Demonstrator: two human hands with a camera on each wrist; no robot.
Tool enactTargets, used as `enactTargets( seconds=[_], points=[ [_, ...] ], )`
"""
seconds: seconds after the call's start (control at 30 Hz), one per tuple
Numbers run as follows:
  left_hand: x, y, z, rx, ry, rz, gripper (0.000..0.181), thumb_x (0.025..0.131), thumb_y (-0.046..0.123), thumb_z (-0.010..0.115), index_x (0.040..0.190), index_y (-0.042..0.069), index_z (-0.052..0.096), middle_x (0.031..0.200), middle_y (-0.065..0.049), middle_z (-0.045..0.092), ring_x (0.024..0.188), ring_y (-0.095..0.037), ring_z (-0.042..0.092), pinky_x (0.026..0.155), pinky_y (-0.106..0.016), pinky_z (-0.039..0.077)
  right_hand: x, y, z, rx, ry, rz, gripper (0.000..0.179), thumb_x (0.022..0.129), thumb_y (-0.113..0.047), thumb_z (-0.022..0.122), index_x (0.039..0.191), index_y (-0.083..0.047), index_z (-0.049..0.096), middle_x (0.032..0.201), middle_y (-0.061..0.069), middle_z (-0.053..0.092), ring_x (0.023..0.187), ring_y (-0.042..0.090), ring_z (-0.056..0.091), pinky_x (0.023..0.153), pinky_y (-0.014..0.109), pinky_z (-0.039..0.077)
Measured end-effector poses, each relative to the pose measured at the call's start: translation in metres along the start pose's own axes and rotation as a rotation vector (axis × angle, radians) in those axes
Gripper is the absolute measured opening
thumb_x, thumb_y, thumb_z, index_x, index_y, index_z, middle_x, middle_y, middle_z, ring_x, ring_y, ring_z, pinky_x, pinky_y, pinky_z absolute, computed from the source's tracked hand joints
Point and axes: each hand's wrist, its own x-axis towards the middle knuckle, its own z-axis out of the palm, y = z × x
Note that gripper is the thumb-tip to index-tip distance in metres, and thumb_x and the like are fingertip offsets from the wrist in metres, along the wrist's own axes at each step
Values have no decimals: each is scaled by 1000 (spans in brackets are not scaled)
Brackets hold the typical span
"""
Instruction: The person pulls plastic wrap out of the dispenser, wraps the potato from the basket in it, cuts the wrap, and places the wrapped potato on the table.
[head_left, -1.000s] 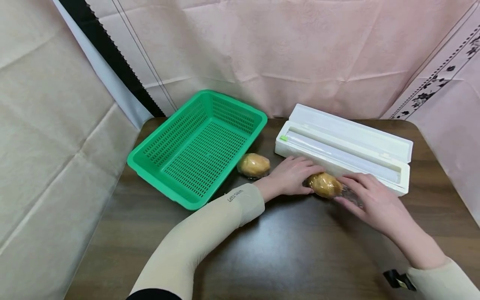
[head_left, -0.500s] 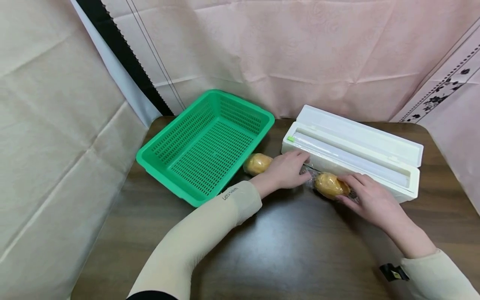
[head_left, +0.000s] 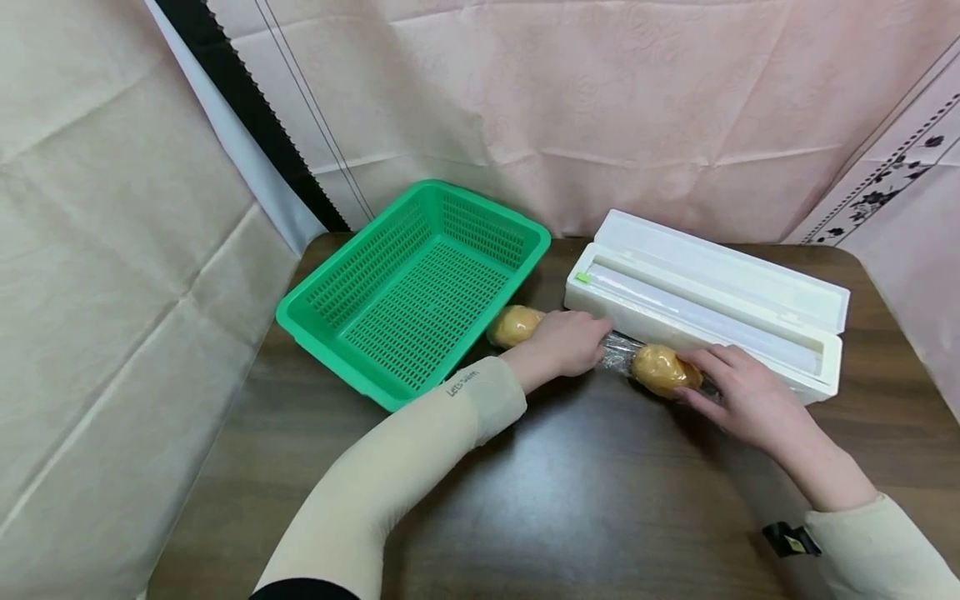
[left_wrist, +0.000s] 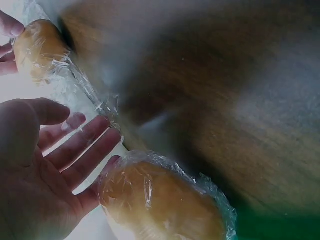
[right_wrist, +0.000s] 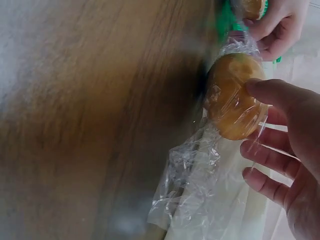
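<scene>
A golden-brown oval bread roll (head_left: 662, 371) in clear plastic wrap lies on the table, in front of the long white box. My right hand (head_left: 750, 400) holds it from the right, thumb on its near side and fingers on its far side. On the left, my left hand (head_left: 566, 343) pinches the gathered end of the plastic wrap (head_left: 619, 353), which stretches out from the roll. Loose wrap (right_wrist: 195, 170) trails from the roll's other end in the right wrist view. Beside my left hand sits a second wrapped roll (left_wrist: 165, 200), partly hidden by that hand in the head view.
The green plastic basket (head_left: 517, 287) stands at the back left, with nothing visible inside. A white plastic wrap dispenser (head_left: 652, 329), its lid raised, stands behind the right hand and shows a roll of film. Cloth hangings (head_left: 585, 108) enclose the back of the brown table (head_left: 540, 500).
My left hand has left the near roll's side, moved left and now pinches the wrap's end, drawing it out. My right hand still holds the roll. The view has shifted slightly.
</scene>
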Motion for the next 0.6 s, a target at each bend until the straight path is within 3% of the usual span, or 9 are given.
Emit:
enactTargets(
  seconds=[0.3, 0.5, 0.6],
  points=[
    [6, -1, -3, 17, 13, 0, 20, 106, 23, 60, 117, 21, 77, 123, 2, 68, 114, -18, 67, 92, -38, 57, 3, -2, -2, -38, -38, 26, 53, 77, -18, 94, 123, -2, 73, 116, 21, 72, 101, 42, 69, 80, 63, 55],
    [8, -2, -3, -41, 62, -41, 27, 106, 17, 59, 132, 23, 64, 126, 0, 65, 108, -22, 69, 86, -40, 58, 3, -2, -1, -39, -35, 6, 52, 76, -17, 94, 121, -1, 73, 114, 21, 72, 98, 42, 69, 79, 63, 55],
    [8, -2, -2, -48, 100, -54, 22, 107, 14, 57, 127, 23, 63, 120, 0, 65, 104, -21, 69, 80, -40, 58, 4, -3, -1, -41, -39, 9, 51, 77, -17, 94, 121, -1, 72, 114, 21, 72, 98, 42, 69, 79, 63, 55]
  ],
)
